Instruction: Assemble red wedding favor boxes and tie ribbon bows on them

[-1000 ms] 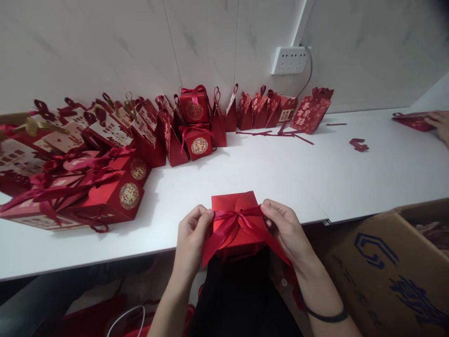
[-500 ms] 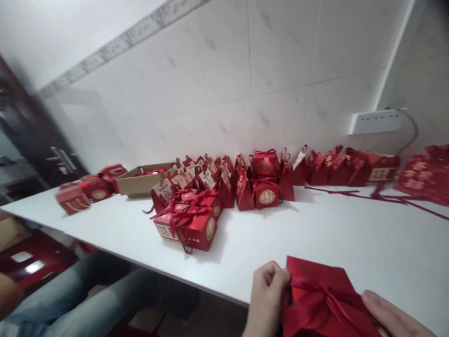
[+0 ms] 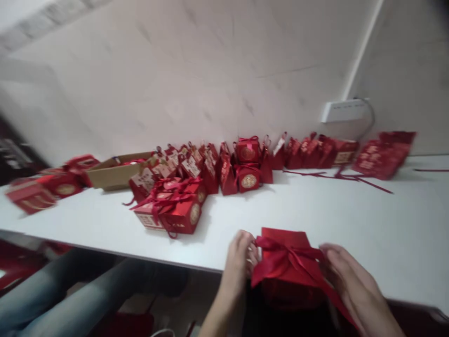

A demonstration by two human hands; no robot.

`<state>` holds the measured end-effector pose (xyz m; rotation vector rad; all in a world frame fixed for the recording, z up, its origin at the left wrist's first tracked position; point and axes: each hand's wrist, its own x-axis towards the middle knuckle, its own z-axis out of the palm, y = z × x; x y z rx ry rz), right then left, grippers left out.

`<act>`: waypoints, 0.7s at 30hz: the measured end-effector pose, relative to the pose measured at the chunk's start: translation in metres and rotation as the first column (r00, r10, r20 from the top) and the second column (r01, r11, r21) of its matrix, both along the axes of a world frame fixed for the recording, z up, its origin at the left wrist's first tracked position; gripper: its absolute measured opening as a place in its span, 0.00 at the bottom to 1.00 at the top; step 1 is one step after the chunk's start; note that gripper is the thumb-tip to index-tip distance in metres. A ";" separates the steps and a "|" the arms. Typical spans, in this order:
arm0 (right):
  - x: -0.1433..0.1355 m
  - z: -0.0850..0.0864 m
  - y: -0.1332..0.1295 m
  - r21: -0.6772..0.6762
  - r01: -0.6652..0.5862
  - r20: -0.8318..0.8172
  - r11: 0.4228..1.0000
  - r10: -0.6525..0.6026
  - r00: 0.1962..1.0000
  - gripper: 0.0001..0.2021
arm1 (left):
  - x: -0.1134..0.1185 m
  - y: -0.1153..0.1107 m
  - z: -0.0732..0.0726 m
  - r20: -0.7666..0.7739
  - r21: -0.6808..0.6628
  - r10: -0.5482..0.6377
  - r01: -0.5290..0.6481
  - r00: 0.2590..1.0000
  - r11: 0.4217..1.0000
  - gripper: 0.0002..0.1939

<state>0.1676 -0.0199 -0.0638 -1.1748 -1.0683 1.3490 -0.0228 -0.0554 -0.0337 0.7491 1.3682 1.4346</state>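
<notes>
A red gift box (image 3: 291, 292) with a dark red ribbon bow (image 3: 289, 257) on its top is between my hands, at the table's front edge. To its left, my left hand (image 3: 240, 257) has its fingers curled at the left loop of the bow, closed on the ribbon. On the other side my right hand (image 3: 351, 276) pinches the ribbon at the bow's right end. A long ribbon tail hangs down beside the right hand. The undersides of the box and some fingertips are hidden or blurred.
Ribbon-tied red boxes (image 3: 175, 213) stand left on the white table (image 3: 231, 224). Behind them are several triangular red boxes (image 3: 228, 173), a cardboard tray (image 3: 112, 178) and a red bag (image 3: 384, 154). Loose ribbon (image 3: 336, 175) lies near the wall. A person's jeans-clad legs (image 3: 87, 290) show lower left.
The view has swung to the right. The gift box and both hands now appear higher and more fully in view. My right hand has shifted from the box's side to the bow's right end.
</notes>
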 end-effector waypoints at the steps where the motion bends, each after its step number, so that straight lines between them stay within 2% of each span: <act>1: 0.001 0.003 -0.004 0.054 0.083 0.023 0.995 -0.084 0.996 0.22 | -0.003 -0.003 0.002 -0.033 0.021 0.010 -0.009 0.999 1.000 0.24; 3: 0.002 0.008 -0.013 0.145 0.157 0.084 0.977 -0.171 0.982 0.22 | -0.006 -0.008 0.004 -0.115 0.069 0.040 -0.032 0.993 0.997 0.22; 4: 0.002 0.010 -0.018 0.165 0.146 0.107 0.976 -0.164 0.981 0.22 | -0.006 -0.010 0.005 -0.156 0.084 0.021 -0.008 0.987 0.996 0.23; 8: -0.005 0.015 -0.031 0.157 -0.011 0.123 0.987 -0.008 0.992 0.23 | -0.001 -0.015 0.006 -0.229 0.088 -0.079 0.101 0.970 0.991 0.27; 14: -0.015 0.022 -0.034 0.178 -0.206 0.033 0.962 0.204 0.979 0.19 | 0.002 -0.016 0.000 -0.063 0.086 -0.213 0.217 0.975 0.972 0.31; 18: -0.013 0.023 -0.033 0.204 -0.251 0.004 0.946 0.256 0.967 0.20 | 0.004 -0.019 0.003 0.090 0.145 -0.271 0.257 0.958 0.955 0.32; 21: -0.013 0.024 -0.034 0.194 -0.260 0.021 0.946 0.261 0.965 0.21 | 0.011 -0.022 0.005 0.131 0.163 -0.256 0.234 0.958 0.958 0.32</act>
